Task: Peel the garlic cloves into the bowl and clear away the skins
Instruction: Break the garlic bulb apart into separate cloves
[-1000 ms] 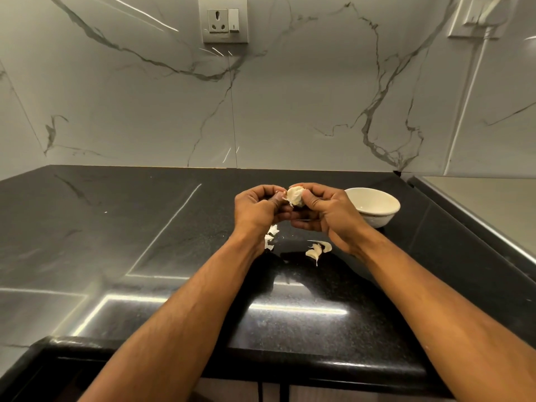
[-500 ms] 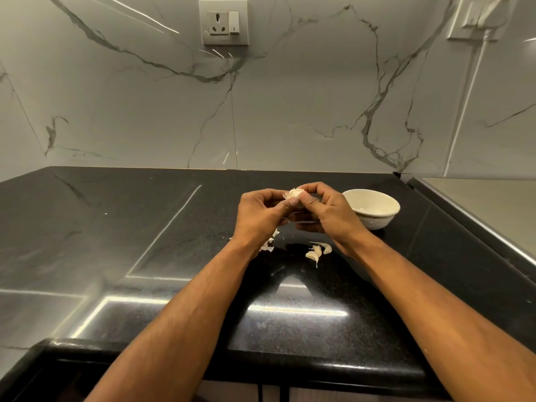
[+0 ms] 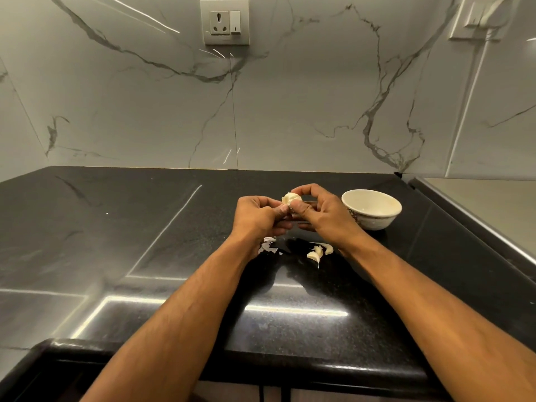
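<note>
A pale piece of garlic (image 3: pixel 291 198) is pinched between the fingertips of both hands above the black counter. My left hand (image 3: pixel 256 216) grips it from the left, my right hand (image 3: pixel 322 211) from the right and above. Under the hands lie loose garlic cloves (image 3: pixel 319 252) and thin white skins (image 3: pixel 268 245) on the counter. A cream bowl (image 3: pixel 372 210) stands just right of my right hand; no cloves are visible inside it.
The black granite counter (image 3: pixel 145 242) runs to a marble wall with a socket (image 3: pixel 225 22). A raised steel-edged surface (image 3: pixel 478 216) borders the right side. The counter's front edge (image 3: pixel 261 361) is near my elbows.
The garlic has been turned between my fingertips, so more of it shows above my fingers. Both hands stay in the same spot over the skins.
</note>
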Motion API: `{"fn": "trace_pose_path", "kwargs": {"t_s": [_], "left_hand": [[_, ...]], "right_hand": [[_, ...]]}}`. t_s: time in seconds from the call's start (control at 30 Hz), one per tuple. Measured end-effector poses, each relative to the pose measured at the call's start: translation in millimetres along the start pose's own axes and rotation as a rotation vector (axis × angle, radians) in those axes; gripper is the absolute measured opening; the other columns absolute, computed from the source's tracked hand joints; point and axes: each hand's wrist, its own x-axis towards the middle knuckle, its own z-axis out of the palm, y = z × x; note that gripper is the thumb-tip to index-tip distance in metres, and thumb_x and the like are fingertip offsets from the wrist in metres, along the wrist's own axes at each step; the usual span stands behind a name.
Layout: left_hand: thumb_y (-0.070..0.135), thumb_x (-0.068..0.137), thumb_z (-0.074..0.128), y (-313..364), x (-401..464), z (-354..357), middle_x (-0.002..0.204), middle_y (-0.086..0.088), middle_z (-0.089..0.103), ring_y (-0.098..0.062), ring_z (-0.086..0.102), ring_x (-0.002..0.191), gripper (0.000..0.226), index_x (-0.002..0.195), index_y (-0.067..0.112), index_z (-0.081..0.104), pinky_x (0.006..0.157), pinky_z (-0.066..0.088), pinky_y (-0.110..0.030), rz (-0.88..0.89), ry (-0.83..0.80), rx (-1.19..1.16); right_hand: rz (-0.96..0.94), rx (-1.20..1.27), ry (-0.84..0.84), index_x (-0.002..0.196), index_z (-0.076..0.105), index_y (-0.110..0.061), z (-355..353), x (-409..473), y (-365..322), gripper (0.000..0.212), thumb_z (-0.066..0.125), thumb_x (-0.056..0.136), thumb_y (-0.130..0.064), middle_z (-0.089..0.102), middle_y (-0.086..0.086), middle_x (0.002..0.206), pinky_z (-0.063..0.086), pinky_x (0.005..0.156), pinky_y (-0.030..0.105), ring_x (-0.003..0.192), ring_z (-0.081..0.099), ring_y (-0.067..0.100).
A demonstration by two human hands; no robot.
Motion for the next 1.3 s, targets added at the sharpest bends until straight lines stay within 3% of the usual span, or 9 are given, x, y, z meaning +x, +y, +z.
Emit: {"fn": "trace_pose_path", "kwargs": {"t_s": [0.07,0.2,0.37,0.53,0.7,0.93,1.3], "left_hand": [[0.005,0.09,0.064,0.5,0.8,0.5,0.072,-0.013,0.07,-0.015,0.066,0.056,0.007,0.088,0.0,0.069,0.05,0.053,-0.023,0.02,0.033,0.083],[0.0,0.091,0.061,1.9,1.8,0.1,0.066,-0.013,0.067,-0.014,0.063,0.05,0.011,0.082,0.001,0.067,0.046,0.05,-0.022,0.057,0.046,0.169],[0.0,0.092,0.058,2.2,-0.2,-2.8,0.063,-0.01,0.066,-0.013,0.062,0.049,0.012,0.082,0.001,0.065,0.046,0.05,-0.022,0.047,0.012,0.131],[0.007,0.092,0.063,0.1,-0.3,-5.7,0.076,-0.01,0.072,-0.014,0.065,0.055,0.007,0.091,0.003,0.069,0.048,0.052,-0.023,0.033,-0.081,0.04],[0.015,0.093,0.063,0.3,0.8,-7.0,0.089,-0.011,0.074,-0.018,0.067,0.056,0.013,0.1,0.006,0.07,0.047,0.052,-0.023,0.066,-0.14,-0.015],[0.023,0.087,0.07,0.4,0.2,-6.6,0.086,-0.007,0.074,-0.016,0.068,0.057,0.017,0.098,0.01,0.071,0.049,0.053,-0.025,0.105,-0.172,0.06],[0.007,0.09,0.064,-1.0,3.2,-13.6,0.078,-0.015,0.073,-0.023,0.072,0.067,0.009,0.095,0.003,0.071,0.056,0.056,-0.027,0.202,-0.239,0.247]], "right_hand": [[-0.02,-0.032,0.005,0.105,0.057,-0.033,1.5,-0.7,-0.3,0.019,0.064,0.088,-0.036,0.072,0.006,0.103,0.058,0.086,0.048,0.095,0.071,0.021],[-0.035,0.003,0.01,0.103,0.057,-0.028,1.4,-1.0,-1.6,0.012,0.062,0.093,-0.024,0.073,0.01,0.097,0.059,0.085,0.047,0.089,0.073,0.022],[-0.025,0.053,-0.005,0.102,0.059,-0.025,1.1,-1.8,-3.1,0.009,0.058,0.096,-0.018,0.073,0.009,0.092,0.059,0.084,0.044,0.086,0.074,0.02],[-0.054,0.088,0.022,0.11,0.063,-0.024,-4.3,-3.8,-3.5,0.019,0.059,0.095,-0.012,0.073,0.009,0.097,0.059,0.083,0.037,0.09,0.073,0.019],[-0.108,-0.078,0.087,0.125,0.064,-0.019,-10.5,-0.4,2.4,0.038,0.069,0.088,-0.01,0.073,0.004,0.106,0.056,0.09,0.038,0.1,0.07,0.016],[-0.146,-0.195,0.116,0.122,0.066,-0.012,-10.9,-2.2,1.3,0.049,0.081,0.076,-0.016,0.072,0.002,0.107,0.056,0.092,0.038,0.1,0.069,0.012],[-0.177,-0.296,0.05,0.12,0.068,-0.013,-10.9,-1.8,1.6,0.051,0.085,0.072,-0.014,0.073,-0.001,0.106,0.055,0.084,0.02,0.089,0.067,0.001]]}}
